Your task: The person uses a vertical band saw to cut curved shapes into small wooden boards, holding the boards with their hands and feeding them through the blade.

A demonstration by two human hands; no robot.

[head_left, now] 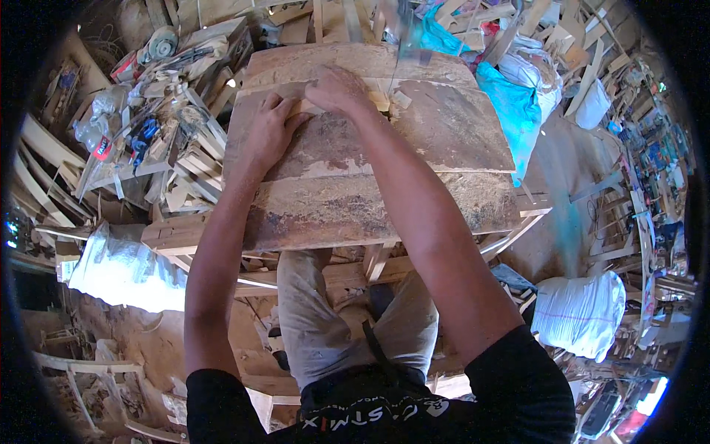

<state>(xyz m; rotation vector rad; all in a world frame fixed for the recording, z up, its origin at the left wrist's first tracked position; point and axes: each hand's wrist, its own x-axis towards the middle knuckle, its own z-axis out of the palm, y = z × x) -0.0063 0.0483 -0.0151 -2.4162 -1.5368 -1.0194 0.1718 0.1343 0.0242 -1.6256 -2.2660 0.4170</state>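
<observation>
Both of my hands rest on a worn wooden work table made of wide boards, dusted with sawdust (318,203). My left hand (274,127) has its fingers bent and its thumb pointing right, against a pale strip of wood (309,108). Just right of it, my right hand (339,90) is closed over the same strip, its fingers mostly hidden. A small pale wood offcut (379,101) lies by the right wrist. Beyond it, a blurred upright metal strip (405,33) stands at the table's far edge.
Wood scraps and a plastic bottle (95,137) crowd a bench at the left. A turquoise sheet (510,103) hangs by the table's right edge. White sacks stand at the right (580,314) and left (129,266). Wooden beams (177,233) support the table.
</observation>
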